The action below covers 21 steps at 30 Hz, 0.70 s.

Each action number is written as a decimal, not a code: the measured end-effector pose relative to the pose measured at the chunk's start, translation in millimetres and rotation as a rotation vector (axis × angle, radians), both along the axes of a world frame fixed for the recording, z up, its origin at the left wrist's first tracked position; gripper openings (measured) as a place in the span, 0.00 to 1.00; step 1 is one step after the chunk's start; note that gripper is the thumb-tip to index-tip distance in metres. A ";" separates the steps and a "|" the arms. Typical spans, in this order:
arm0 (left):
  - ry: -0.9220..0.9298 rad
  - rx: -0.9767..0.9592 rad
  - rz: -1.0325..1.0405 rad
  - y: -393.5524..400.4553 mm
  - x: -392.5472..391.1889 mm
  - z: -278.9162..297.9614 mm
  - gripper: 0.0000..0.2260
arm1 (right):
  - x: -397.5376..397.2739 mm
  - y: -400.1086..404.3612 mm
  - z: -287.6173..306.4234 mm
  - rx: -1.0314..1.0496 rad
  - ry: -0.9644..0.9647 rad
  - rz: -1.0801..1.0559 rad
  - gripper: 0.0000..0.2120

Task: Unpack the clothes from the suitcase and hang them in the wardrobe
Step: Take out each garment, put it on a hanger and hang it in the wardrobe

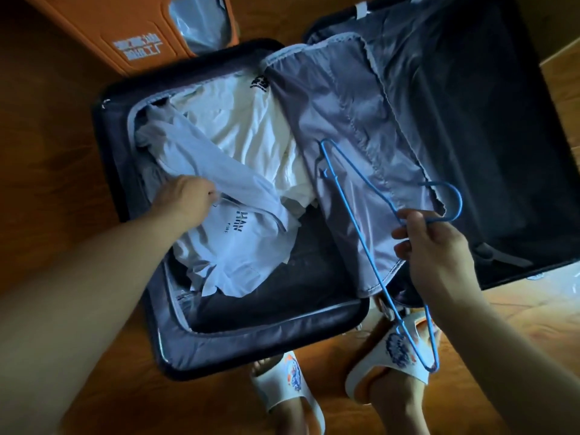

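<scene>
Landmark: a dark hard-shell suitcase (131, 189) lying open on a brown wooden floor (56, 114), its two halves spread side by side.
Left half of the suitcase: holds a loose heap of clothes, filling the far part of that half; the near part shows bare dark lining.
White T-shirt with dark lettering (232, 243): lies on top of the heap, crumpled, its printed side up, on the near side of the pile.
Cream garment with a dark logo (251, 127): lies behind the white T-shirt, toward the suitcase's far edge.
Left hand (185, 202): reaches in from the near left, arm extended and bare, knuckles up; the fingers are curled down into the fabric, grasping the white T-shirt at its upper edge.
Grey fabric divider flap (339, 152): folded over the suitcase's middle hinge, draped toward the right half.
Right hand (436, 249): held above the near edge of the right half, palm turned inward, fingers and thumb pinching a hanger just below its hook.
Thin blue wire clothes hanger (354, 227): held tilted, hook over the right half, one shoulder above the divider flap, the other past the suitcase's near edge over a slipper.
White printed slippers (398, 346): on the person's feet, just beside the suitcase's near edge.
Orange moulded case (125, 23): on the floor beyond the suitcase's far left corner.
</scene>
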<state>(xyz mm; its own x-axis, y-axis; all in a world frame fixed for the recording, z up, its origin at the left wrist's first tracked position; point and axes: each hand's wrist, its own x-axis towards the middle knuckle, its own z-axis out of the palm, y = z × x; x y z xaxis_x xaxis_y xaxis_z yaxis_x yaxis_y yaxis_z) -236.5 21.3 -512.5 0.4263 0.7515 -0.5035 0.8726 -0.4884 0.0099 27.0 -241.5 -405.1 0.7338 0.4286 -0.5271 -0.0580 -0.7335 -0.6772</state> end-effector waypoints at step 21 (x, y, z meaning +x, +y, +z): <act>-1.128 -0.159 1.107 -145.3 17.1 615.1 0.09 | 16.4 -73.3 427.2 0.079 -0.062 0.257 0.08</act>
